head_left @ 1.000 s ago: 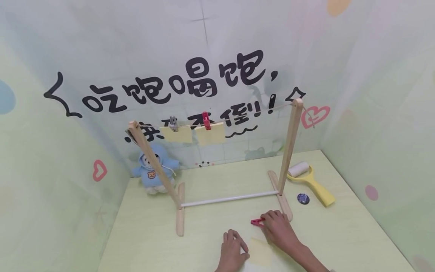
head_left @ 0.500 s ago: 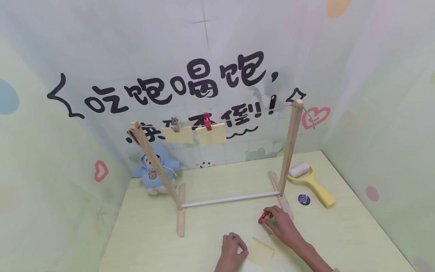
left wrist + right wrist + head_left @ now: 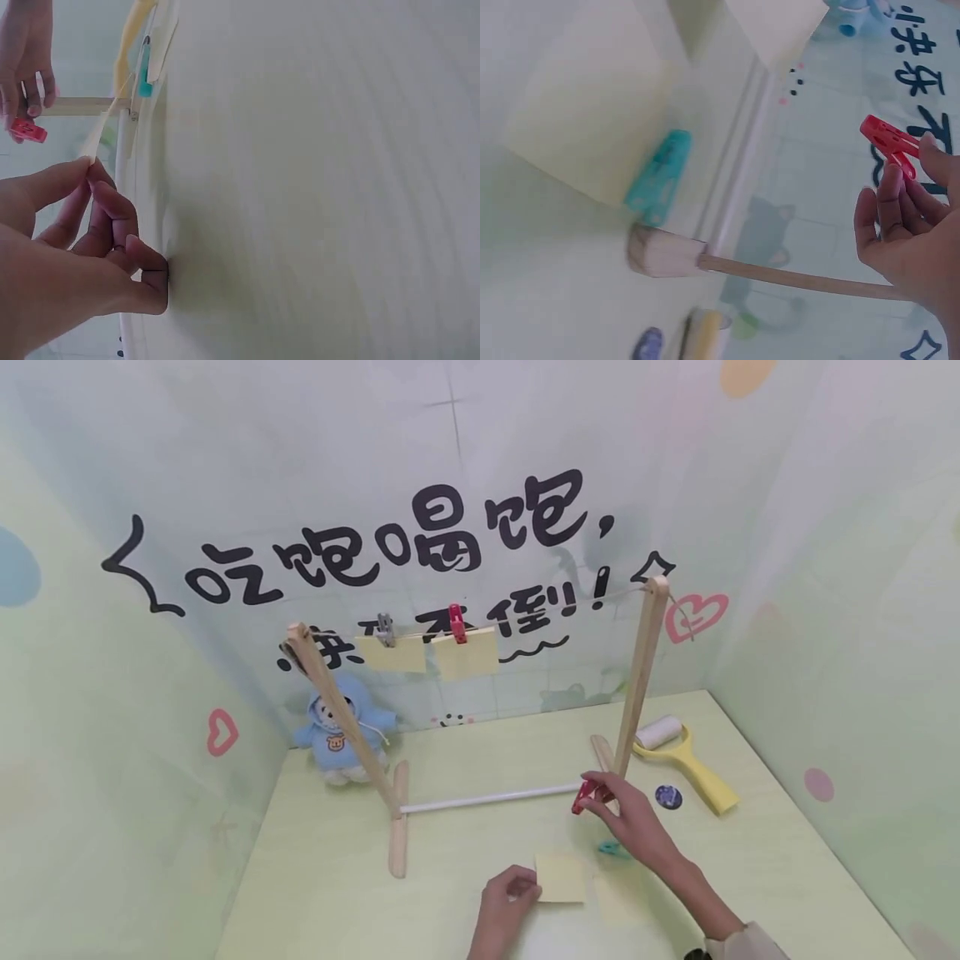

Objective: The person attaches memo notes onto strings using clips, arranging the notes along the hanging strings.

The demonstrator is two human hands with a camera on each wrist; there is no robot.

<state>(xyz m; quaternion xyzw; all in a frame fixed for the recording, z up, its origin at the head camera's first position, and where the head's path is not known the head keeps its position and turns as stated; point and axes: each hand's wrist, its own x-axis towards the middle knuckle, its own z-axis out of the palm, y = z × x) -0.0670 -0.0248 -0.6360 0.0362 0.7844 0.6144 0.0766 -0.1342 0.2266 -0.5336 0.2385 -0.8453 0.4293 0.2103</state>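
A yellow sticky note point(image 3: 561, 878) is pinched at its left edge between the thumb and fingers of my left hand point(image 3: 504, 908), low over the table. My right hand point(image 3: 633, 818) pinches a red clothespin point(image 3: 582, 798) by its handle end, in front of the rack's right post point(image 3: 639, 693). In the right wrist view the same clothespin point(image 3: 887, 140) points away from the fingertips. Below the right hand lies a teal clothespin point(image 3: 611, 849), partly covered by the wrist. Another sticky note point(image 3: 622, 900) rests on the table between the two arms.
Two sticky notes hang from the rack's string, one by a grey clothespin point(image 3: 386, 631), one by a red clothespin point(image 3: 457, 625). A white rod point(image 3: 487, 800) joins the wooden feet. Behind stands a blue-hooded plush toy point(image 3: 341, 752); at right lie a yellow lint roller point(image 3: 701, 777) and a dark round badge point(image 3: 668, 797).
My right hand has picked up the red clothespin and carried it away from me, uncovering the teal one. My left hand has raised a sticky note; another now shows beside it.
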